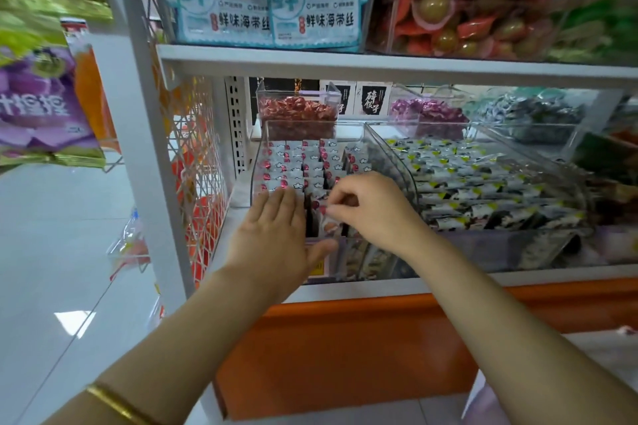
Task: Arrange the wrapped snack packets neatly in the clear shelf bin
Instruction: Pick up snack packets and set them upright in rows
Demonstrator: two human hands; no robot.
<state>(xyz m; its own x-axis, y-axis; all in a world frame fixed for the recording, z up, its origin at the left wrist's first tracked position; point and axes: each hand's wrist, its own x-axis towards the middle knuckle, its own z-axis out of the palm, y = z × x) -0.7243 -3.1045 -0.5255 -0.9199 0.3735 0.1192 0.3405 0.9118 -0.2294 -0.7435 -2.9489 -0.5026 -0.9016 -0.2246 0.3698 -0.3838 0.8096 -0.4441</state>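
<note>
Snack packets (297, 166) upright, front-to-back rows

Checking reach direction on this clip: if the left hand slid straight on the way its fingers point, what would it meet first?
Probably the packets standing in rows in the clear bin. The left hand lies flat at the bin's front, fingers pointing toward them; whether the fingertips already touch is unclear.

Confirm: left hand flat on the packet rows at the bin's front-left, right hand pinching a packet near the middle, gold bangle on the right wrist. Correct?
Not quite. The gold bangle is on the left wrist, not the right; the right forearm is bare in the head view. The rest holds: the left hand lies flat on the packet rows at the clear bin's front-left, and the right hand pinches a packet near the middle.
</note>
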